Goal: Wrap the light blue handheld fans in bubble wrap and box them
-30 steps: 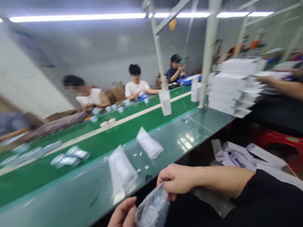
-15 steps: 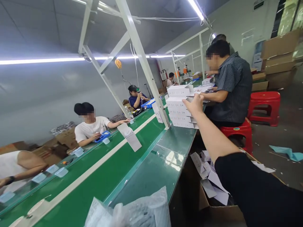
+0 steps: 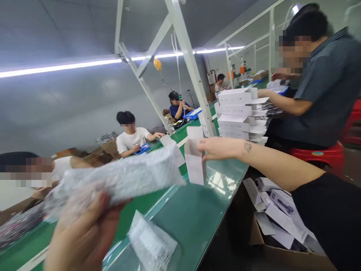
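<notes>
My left hand (image 3: 87, 229) grips a bubble-wrapped packet (image 3: 124, 175), raised over the green bench; what lies inside the wrap is hidden. Fingers of my right hand (image 3: 217, 148) are closed on an upright white box (image 3: 194, 162) whose top flap stands open. The packet's right end points toward this box, apart from it. A second bubble-wrapped packet (image 3: 152, 241) lies on the bench (image 3: 194, 222) below. Beyond my right hand, several white boxes with open end flaps form a stack (image 3: 234, 111).
A carton (image 3: 262, 248) of loose white boxes (image 3: 282, 214) stands below the bench's right edge. A white metal post (image 3: 194, 64) rises beside the stack. Co-workers sit across the green belt, and a person in a dark shirt (image 3: 329, 82) sits at right.
My right hand has left the stack and come nearer with one white box, now upright. My left hand has come into view, holding up a wrapped packet. The view has shifted.
</notes>
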Action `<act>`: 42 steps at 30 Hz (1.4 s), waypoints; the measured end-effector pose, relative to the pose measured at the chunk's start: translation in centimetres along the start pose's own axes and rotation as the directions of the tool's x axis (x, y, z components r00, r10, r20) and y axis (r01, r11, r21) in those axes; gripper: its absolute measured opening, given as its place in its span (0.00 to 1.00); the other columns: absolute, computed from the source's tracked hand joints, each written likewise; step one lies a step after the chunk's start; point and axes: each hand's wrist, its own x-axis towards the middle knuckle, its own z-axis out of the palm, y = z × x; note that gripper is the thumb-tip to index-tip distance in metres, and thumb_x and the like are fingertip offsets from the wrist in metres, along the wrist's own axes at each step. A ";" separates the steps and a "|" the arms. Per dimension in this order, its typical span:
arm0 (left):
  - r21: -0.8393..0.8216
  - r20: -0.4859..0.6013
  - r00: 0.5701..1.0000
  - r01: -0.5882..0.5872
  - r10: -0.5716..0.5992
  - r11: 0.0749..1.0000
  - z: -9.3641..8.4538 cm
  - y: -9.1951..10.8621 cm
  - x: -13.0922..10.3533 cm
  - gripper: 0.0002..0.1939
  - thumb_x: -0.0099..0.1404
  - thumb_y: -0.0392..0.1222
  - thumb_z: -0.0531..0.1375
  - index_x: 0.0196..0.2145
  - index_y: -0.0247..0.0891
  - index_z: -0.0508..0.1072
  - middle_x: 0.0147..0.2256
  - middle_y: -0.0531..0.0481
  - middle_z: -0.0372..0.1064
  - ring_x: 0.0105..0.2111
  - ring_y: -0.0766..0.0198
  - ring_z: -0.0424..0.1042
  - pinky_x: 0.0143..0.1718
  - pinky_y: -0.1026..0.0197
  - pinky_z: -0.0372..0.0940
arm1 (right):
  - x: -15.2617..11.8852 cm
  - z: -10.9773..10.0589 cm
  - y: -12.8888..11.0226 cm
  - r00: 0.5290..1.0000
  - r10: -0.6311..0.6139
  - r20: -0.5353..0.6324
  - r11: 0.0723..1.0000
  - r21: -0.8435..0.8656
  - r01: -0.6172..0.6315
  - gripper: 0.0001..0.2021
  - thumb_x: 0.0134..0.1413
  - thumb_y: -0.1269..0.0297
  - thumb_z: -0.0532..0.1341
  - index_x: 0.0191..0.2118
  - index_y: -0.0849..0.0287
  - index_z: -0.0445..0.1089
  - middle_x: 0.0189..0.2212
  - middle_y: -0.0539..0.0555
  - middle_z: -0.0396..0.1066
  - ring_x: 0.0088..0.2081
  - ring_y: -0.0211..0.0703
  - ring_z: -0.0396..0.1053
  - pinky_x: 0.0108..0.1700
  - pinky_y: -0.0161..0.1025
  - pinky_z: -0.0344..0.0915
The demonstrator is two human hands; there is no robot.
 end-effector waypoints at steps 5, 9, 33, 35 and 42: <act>-0.053 0.057 0.991 0.125 -0.122 0.991 0.7 -2.3 2.6 0.26 0.37 0.42 0.74 0.35 0.38 0.72 0.36 0.50 0.73 0.34 0.59 0.72 0.31 0.58 0.72 | 3.2 4.9 -4.6 0.865 -0.470 0.175 0.881 0.028 0.472 0.16 0.56 0.51 0.60 0.40 0.61 0.67 0.36 0.57 0.66 0.35 0.45 0.66 0.31 0.37 0.57; 0.282 0.187 0.953 0.182 -0.240 0.942 -3.3 -3.6 2.7 0.22 0.41 0.44 0.71 0.33 0.35 0.71 0.31 0.50 0.72 0.31 0.61 0.71 0.34 0.58 0.69 | 4.2 9.1 -4.4 0.853 -0.522 0.011 0.822 0.273 0.499 0.15 0.55 0.54 0.62 0.42 0.60 0.66 0.47 0.60 0.62 0.43 0.46 0.66 0.41 0.40 0.63; 0.674 0.738 0.632 -0.672 -0.239 0.307 0.0 -3.8 -1.9 0.17 0.64 0.54 0.55 0.42 0.41 0.71 0.44 0.44 0.72 0.50 0.52 0.67 0.58 0.39 0.45 | 3.7 15.1 -7.6 0.992 -0.077 -0.103 0.464 0.877 0.127 0.52 0.40 0.64 0.69 0.64 0.52 0.32 0.54 0.62 0.56 0.51 0.51 0.65 0.45 0.45 0.69; 0.819 0.493 0.868 -0.439 -0.062 0.370 -2.9 -3.5 -2.5 0.18 0.67 0.53 0.51 0.47 0.42 0.70 0.46 0.43 0.70 0.51 0.53 0.66 0.56 0.43 0.53 | 6.2 14.0 -7.6 0.995 -0.022 -0.102 0.441 0.892 0.101 0.55 0.38 0.64 0.70 0.64 0.53 0.31 0.54 0.62 0.57 0.51 0.51 0.65 0.46 0.46 0.68; 0.973 0.152 0.799 -0.017 -0.582 0.230 -7.2 -11.1 -10.7 0.44 0.43 0.62 0.67 0.56 0.42 0.66 0.67 0.36 0.36 0.64 0.28 0.28 0.57 0.32 0.48 | 22.5 13.7 -12.2 0.988 0.084 -0.128 0.362 0.928 0.090 0.47 0.32 0.77 0.66 0.60 0.64 0.43 0.56 0.64 0.57 0.54 0.51 0.61 0.57 0.47 0.58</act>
